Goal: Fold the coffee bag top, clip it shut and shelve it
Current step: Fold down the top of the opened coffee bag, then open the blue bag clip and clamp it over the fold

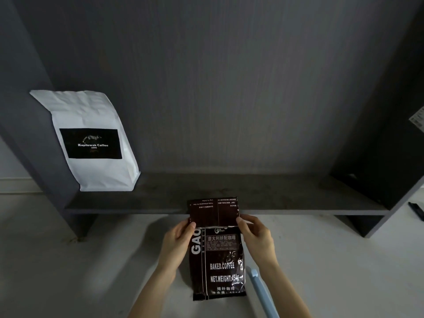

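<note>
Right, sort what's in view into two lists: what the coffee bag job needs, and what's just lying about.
For the job:
- dark coffee bag, top flap folded over
- left hand and right hand, pinching the fold's ends
- light blue clip, lying beside the bag
- grey shelf

Just lying about:
- white coffee bag, already on the shelf
- black object at far right, too cut off to identify
</note>
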`<state>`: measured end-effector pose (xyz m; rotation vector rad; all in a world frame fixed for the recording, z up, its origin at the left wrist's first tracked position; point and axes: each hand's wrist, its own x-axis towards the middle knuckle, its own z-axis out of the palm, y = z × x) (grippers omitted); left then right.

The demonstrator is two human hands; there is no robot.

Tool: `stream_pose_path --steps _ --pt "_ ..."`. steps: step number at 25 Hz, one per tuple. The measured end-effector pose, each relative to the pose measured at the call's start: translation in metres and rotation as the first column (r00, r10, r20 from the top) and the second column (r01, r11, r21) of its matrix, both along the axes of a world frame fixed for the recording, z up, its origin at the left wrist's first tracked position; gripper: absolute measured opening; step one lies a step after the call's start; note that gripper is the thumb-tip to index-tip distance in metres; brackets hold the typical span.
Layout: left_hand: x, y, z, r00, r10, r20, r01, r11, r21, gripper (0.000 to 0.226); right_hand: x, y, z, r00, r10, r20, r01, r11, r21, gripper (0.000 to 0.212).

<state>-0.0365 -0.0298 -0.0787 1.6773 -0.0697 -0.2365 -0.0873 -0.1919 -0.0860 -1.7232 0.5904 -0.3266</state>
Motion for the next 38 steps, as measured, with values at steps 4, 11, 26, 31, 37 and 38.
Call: stream_pose_path --steps 4,11,26,31,37,38 --pt "0.0 0.001 0.004 1.0 -0.021 -0.01 0.021 1.0 0.008 0.027 -0.001 0.002 0.007 1.0 0.018 -0.014 -0.018 1.0 -0.005 0.021" --pt "-0.017 0.013 -0.003 0.99 0.017 0.138 -0.041 0.985 0.168 0.037 -0.032 -0.001 0.004 1.0 0.004 -0.017 -0.003 0.999 0.034 0.015" --pt "-0.093 -0.015 -0.026 0.861 -0.262 0.436 0.078 0.915 0.395 0.024 -0.121 0.001 -0.055 0.888 -0.075 -0.454 -0.12 0.914 -0.388 0.032" --pt "-0.102 -0.025 -0.035 0.88 -0.321 0.35 0.163 0.897 0.411 0.025 -0.125 0.004 -0.035 0.956 -0.106 -0.272 -0.018 0.908 -0.418 0.027" --pt "-0.096 -0.018 -0.011 0.918 -0.28 0.28 0.216 0.947 0.237 0.021 -0.121 0.013 0.001 0.993 0.112 -0.041 -0.118 0.88 -0.46 0.025" --pt "-0.095 -0.014 -0.007 0.926 -0.265 0.268 0.213 0.955 0.207 0.02 -0.12 0.018 0.002 0.987 0.159 -0.023 -0.151 0.867 -0.475 0.024"
